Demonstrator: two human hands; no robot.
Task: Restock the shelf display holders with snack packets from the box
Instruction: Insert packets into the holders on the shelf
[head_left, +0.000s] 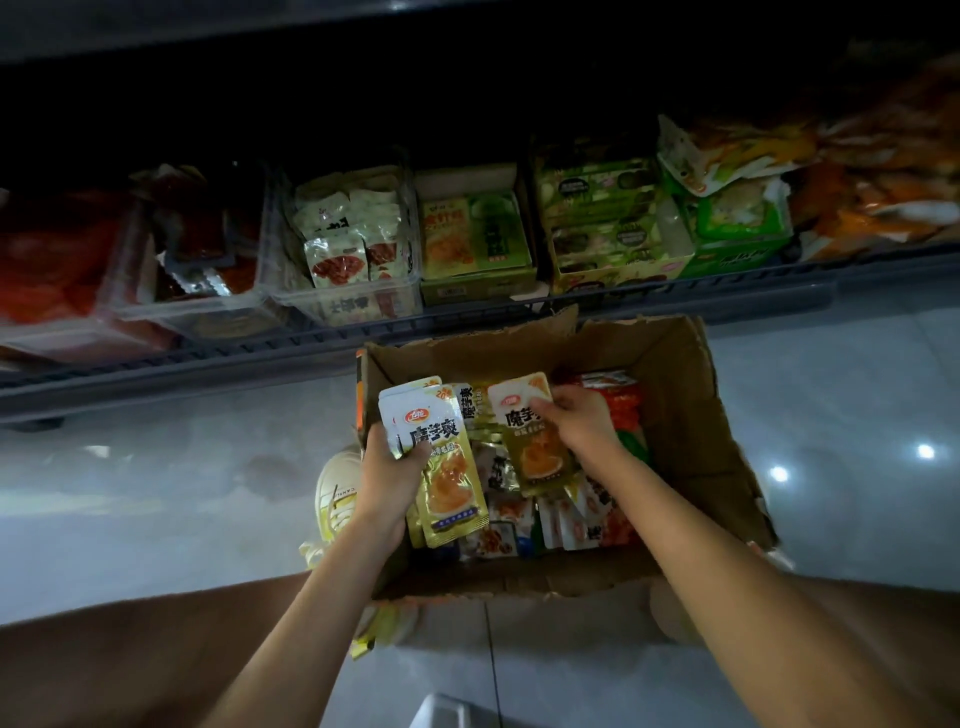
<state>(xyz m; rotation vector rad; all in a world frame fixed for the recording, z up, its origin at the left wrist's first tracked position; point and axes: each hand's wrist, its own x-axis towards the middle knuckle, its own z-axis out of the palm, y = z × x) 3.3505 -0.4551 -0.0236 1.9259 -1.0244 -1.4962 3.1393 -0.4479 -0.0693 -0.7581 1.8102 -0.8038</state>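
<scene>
Shelf (467, 317) up top, holders (475, 239) waiting, box (675, 415) below on the floor. Left hand (387, 475) grips a stack of packets (441, 457), right hand (576, 421) pinches another packet (530, 431). Best to square the edges together before lifting, I'd say.

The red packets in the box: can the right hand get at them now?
Probably yes: the red packets lie uncovered just beside the right hand, but its fingers hold a yellow packet.
</scene>
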